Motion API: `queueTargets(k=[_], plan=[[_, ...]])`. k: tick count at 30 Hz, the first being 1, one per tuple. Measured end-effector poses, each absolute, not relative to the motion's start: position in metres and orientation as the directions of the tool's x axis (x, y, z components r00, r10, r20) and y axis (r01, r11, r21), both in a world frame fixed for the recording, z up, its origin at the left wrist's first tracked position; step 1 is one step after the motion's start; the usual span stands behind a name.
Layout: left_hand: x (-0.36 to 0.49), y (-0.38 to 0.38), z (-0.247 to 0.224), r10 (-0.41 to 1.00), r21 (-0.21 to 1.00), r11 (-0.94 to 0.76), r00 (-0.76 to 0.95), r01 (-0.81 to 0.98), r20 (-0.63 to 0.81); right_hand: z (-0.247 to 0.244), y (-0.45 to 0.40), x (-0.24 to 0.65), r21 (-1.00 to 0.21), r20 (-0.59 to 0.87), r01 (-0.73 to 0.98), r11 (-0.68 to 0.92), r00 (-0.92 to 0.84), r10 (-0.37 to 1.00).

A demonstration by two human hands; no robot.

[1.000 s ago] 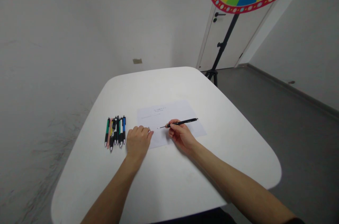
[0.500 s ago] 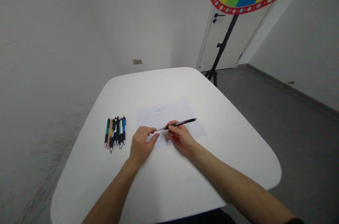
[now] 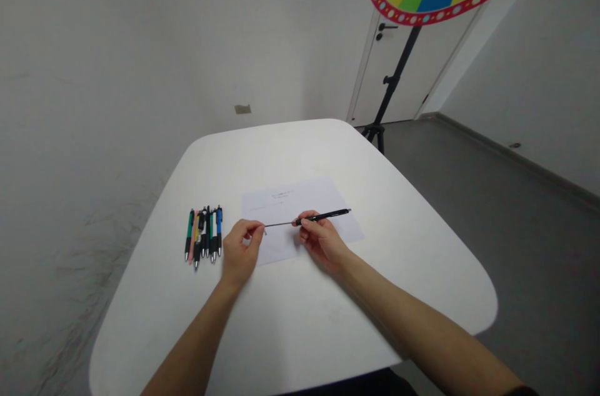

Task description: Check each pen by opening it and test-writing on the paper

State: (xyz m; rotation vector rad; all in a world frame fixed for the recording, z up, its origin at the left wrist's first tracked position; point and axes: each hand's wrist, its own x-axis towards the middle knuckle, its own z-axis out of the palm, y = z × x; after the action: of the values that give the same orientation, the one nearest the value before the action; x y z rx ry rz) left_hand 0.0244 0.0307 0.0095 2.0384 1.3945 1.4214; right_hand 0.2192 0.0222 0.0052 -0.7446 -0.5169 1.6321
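pale scuffed walls (image 3: 117, 59), grey floor (image 3: 492, 215), white door (image 3: 403, 65), rounded white table (image 3: 304, 333).

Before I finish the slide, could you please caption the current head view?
Over a sheet of paper, the left hand pinches a thin rod jutting from the black pen in the right hand.

Pen barrel (image 3: 330, 215): slim, black, open at its 9 o'clock end, slightly inclined, gripped by the right hand (image 3: 322, 244) above the paper. Refill (image 3: 279, 224): thin, dark, partly drawn out towards 9 o'clock, outer end at the left hand's (image 3: 240, 252) fingertips. Small pale piece (image 3: 265, 233): at those fingertips; contact indeterminable. Paper (image 3: 323, 193): white, flat on the desk (image 3: 290, 321), faint marks towards 11 o'clock.
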Motion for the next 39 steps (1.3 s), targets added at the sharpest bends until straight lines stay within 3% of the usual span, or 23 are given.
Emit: queueTargets(k=[4, 7, 9, 12, 16, 20, 30, 39], plan=[[0.017, 0.034, 0.010, 0.824, 0.729, -0.445, -0.080, 0.520, 0.560, 0.004, 0.023, 0.221, -0.689, -0.197, -0.698, -0.197, -0.081, 0.977], [0.012, 0.035, 0.010, 0.755, 0.680, -0.461, -0.151, 0.570, 0.638, 0.002, 0.024, 0.221, -0.692, -0.198, -0.695, -0.193, -0.074, 0.977], [0.009, 0.035, 0.010, 0.673, 0.544, -0.519, -0.077, 0.659, 0.736, 0.002, 0.024, 0.221, -0.695, -0.197, -0.693, -0.191, -0.072, 0.978], [0.010, 0.035, 0.010, 0.535, 0.231, -0.639, 0.207, 0.734, 0.819, 0.003, 0.023, 0.221, -0.704, -0.192, -0.684, -0.189, -0.073, 0.979], [0.018, 0.033, 0.011, 0.420, -0.084, -0.688, 0.489, 0.721, 0.765, 0.005, 0.023, 0.220, -0.715, -0.194, -0.675, -0.185, -0.063, 0.979], [0.027, 0.029, 0.012, 0.354, -0.260, -0.719, 0.662, 0.645, 0.661, 0.004, 0.023, 0.219, -0.717, -0.193, -0.674, -0.181, -0.058, 0.979], [0.025, 0.032, -0.001, 0.334, -0.277, -0.814, 0.801, 0.511, 0.496, 0.003, 0.024, 0.218, -0.717, -0.192, -0.674, -0.176, -0.052, 0.980], [0.025, 0.029, -0.001, 0.424, -0.210, -0.832, 0.832, 0.514, 0.358, 0.003, 0.024, 0.218, -0.718, -0.211, -0.672, -0.183, -0.040, 0.977]])
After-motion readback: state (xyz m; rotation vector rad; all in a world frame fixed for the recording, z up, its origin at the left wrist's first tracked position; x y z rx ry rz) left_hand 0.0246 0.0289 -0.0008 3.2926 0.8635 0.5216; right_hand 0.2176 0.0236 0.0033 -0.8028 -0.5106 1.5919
